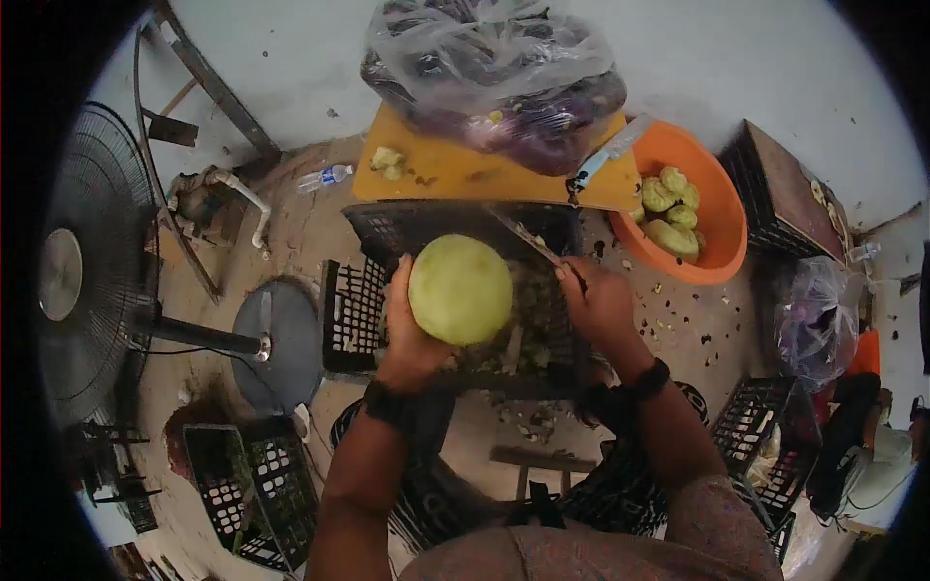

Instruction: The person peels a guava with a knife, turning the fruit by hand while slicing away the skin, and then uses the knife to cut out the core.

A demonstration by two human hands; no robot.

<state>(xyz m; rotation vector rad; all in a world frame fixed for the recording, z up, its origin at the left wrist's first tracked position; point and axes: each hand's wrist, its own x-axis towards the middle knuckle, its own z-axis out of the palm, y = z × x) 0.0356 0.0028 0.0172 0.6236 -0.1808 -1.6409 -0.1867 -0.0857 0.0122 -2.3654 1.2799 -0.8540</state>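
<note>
My left hand (405, 324) is wrapped round the left side and underside of a large, round, pale green gourd (460, 289) with a smooth, peeled-looking surface. To its right, my right hand (596, 298) grips a narrow knife (528, 235), its blade slanting up and left past the gourd's upper right, apart from it. Part of the handle is hidden by my fingers. Beneath both hands stands a black plastic crate (351, 315) with peelings and scraps inside.
A yellow board (465, 174) behind the crate carries a bag of purple vegetables (504, 102) and another knife (615, 150). An orange tub (722, 228) with pale green vegetables stands right. A fan (73, 261) is left; black crates (257, 489) stand around. Scraps lie on the floor.
</note>
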